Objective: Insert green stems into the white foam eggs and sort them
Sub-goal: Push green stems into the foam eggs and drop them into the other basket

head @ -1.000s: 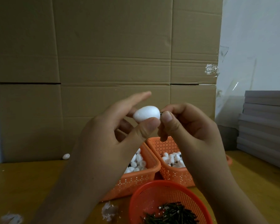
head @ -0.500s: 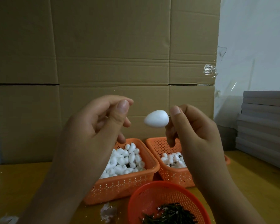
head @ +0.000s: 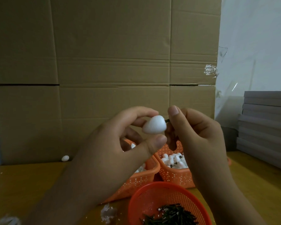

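The foam egg point(head: 154, 124) was up above the orange baskets point(head: 173, 176), and the left hand point(head: 120, 143) had come back to pinch it. Half a second before, only the right hand point(head: 199, 135) held it, still gripping the green stem point(head: 167, 120).

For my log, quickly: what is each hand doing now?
Left hand: pinches the white foam egg.
Right hand: pinches the thin green stem at the egg's end.

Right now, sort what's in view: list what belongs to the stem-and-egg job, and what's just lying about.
Job: white foam egg in left hand; green stem in right hand; round red stem basket; two orange egg baskets.

Lying about: cardboard boxes; grey board stack; stray egg.
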Available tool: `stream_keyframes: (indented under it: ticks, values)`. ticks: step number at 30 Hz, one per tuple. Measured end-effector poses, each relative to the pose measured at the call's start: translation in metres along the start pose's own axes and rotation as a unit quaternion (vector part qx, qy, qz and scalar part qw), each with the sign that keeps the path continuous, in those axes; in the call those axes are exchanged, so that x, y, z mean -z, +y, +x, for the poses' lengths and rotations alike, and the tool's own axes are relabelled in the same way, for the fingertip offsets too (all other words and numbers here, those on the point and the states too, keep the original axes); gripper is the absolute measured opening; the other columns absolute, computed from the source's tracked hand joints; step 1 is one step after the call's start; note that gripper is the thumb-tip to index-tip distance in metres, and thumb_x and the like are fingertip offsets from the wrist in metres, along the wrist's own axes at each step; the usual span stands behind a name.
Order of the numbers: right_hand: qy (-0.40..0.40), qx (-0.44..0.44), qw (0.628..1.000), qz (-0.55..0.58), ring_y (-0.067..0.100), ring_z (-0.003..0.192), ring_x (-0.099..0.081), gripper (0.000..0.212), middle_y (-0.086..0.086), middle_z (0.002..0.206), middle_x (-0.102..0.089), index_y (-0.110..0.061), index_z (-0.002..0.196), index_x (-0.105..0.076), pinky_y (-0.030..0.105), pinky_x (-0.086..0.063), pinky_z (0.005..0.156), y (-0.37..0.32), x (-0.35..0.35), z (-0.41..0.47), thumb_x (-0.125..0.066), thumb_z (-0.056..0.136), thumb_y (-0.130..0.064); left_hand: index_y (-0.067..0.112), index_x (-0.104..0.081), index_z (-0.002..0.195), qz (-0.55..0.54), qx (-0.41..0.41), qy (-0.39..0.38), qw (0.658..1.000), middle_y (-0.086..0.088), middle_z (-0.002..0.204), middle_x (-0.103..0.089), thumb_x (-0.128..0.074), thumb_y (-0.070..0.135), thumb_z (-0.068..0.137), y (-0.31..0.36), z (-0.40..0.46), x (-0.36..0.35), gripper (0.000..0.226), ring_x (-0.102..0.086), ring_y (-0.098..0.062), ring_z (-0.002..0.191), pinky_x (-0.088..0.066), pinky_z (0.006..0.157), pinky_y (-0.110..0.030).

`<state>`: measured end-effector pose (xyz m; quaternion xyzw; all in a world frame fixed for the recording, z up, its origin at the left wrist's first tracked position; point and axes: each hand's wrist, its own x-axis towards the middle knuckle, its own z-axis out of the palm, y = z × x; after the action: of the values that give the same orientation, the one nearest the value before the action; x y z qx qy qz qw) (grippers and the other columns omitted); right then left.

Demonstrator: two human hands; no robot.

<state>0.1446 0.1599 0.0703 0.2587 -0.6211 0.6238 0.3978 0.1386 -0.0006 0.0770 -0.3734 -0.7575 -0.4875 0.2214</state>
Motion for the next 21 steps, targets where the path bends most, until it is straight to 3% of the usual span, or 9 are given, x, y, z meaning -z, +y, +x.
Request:
stream_keyframes:
  ticks: [6, 9, 14, 17, 21]
  values:
    - [-0.015, -0.025, 1.000, 0.000, 0.006, 0.051, -0.054, 0.027, -0.002, 0.056, -0.058, -0.009, 0.070, -0.060, 0.018, -0.047, 0.052, -0.002, 0.002, 0.004, -0.054, 0.084, -0.032, 0.053, -0.059, 0.109, -0.052, -0.011, 0.056, 0.997, 0.018, 0.104, -0.068, -0.061, 0.059, 0.067, -0.006, 0.004, 0.007, 0.042, -0.070, -0.008, 0.078, -0.053, 0.071, -0.034]
    - [-0.034, -0.071, 0.995, 0.059, 0.008, 0.053, -0.053, 0.021, -0.001, 0.060, -0.058, -0.009, 0.078, -0.061, 0.019, -0.046, 0.053, 0.000, 0.002, 0.005, -0.055, 0.083, -0.029, 0.052, -0.060, 0.109, -0.066, -0.020, 0.095, 0.993, 0.016, 0.101, -0.069, -0.062, 0.057, 0.068, -0.007, 0.004, 0.010, 0.042, -0.070, -0.009, 0.077, -0.053, 0.072, -0.040]
    - [-0.073, -0.140, 0.974, 0.159, 0.009, 0.057, -0.052, 0.021, 0.001, 0.066, -0.058, -0.008, 0.090, -0.064, 0.019, -0.046, 0.055, 0.002, 0.005, 0.005, -0.059, 0.079, -0.025, 0.051, -0.062, 0.108, -0.071, -0.025, 0.094, 0.993, 0.014, 0.102, -0.069, -0.062, 0.055, 0.069, -0.005, 0.003, 0.010, 0.039, -0.070, -0.010, 0.078, -0.051, 0.068, -0.035]
    - [-0.072, -0.116, 0.979, 0.150, 0.008, 0.059, -0.056, 0.023, 0.001, 0.066, -0.061, -0.006, 0.093, -0.066, 0.019, -0.047, 0.055, 0.000, 0.005, 0.005, -0.061, 0.076, -0.022, 0.048, -0.064, 0.107, -0.083, -0.021, 0.075, 0.993, 0.010, 0.101, -0.070, -0.061, 0.056, 0.071, -0.005, 0.003, 0.008, 0.037, -0.069, -0.010, 0.075, -0.052, 0.065, -0.030]
    - [-0.043, -0.010, 0.999, 0.030, 0.006, 0.065, -0.060, 0.016, -0.001, 0.072, -0.066, -0.009, 0.090, -0.066, 0.019, -0.049, 0.058, -0.002, 0.006, 0.004, -0.064, 0.078, -0.018, 0.041, -0.068, 0.105, -0.110, -0.019, 0.056, 0.992, 0.007, 0.096, -0.073, -0.059, 0.056, 0.075, -0.004, 0.003, 0.007, 0.034, -0.069, -0.008, 0.069, -0.052, 0.062, -0.019]
